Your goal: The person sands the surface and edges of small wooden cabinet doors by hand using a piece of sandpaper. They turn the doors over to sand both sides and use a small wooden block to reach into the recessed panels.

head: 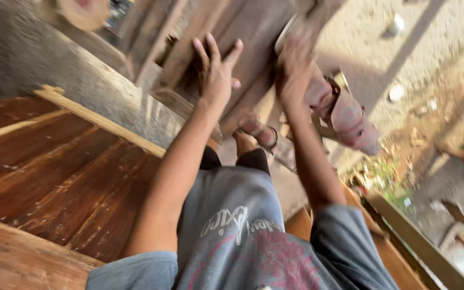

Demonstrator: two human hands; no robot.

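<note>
A dark wooden plank (253, 32) runs with its long axis slanting from the upper right down to the lower left, above the person's knees. The left hand (217, 72) lies flat against its face, fingers spread, grip released. The right hand (295, 67) is at the plank's right edge, beside a pink rag (345, 115); blur hides its grip, so I cannot tell. Reddish planks (55, 172) lie left, sandy ground (430, 48) right.

My grey cotton T-shirt (232, 236) bears white lettering over a faded red print. The flat wooden panel (55, 177) beside me is dark reddish-brown, edged by a pale yellow wooden strip (103, 122). The crumpled cloth (345, 115) is dull pink.
</note>
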